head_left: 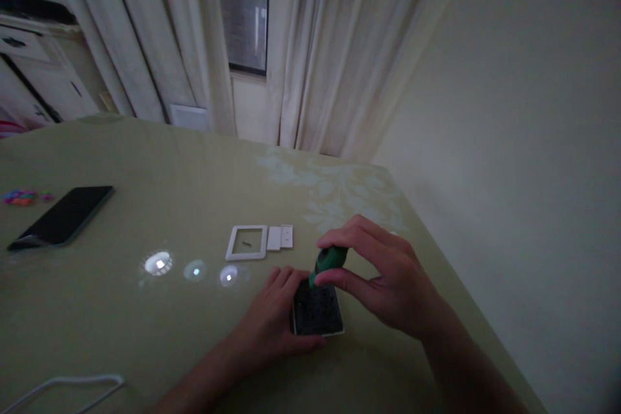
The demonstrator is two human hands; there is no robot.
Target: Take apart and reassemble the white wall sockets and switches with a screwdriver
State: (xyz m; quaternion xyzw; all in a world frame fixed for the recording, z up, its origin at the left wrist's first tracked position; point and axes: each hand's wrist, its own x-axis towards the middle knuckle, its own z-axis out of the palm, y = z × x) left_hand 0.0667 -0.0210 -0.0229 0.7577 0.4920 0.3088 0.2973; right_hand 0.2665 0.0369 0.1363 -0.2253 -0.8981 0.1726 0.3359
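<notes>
My right hand (383,278) is closed on the green handle of a screwdriver (327,262), which stands nearly upright with its tip down on a small dark square module (317,314). My left hand (272,323) lies against the module's left side, fingers pressed to its edge, holding it on the table (145,162). Just beyond, a white square frame (246,242) lies flat with a small dark screw inside it, and two small white cover pieces (280,237) lie next to it on the right.
A dark phone (63,215) lies at the left, with colourful small bits (22,196) beyond it. A white cable (68,385) loops at the near left edge. The table's right edge runs close to a wall; curtains and a window are behind.
</notes>
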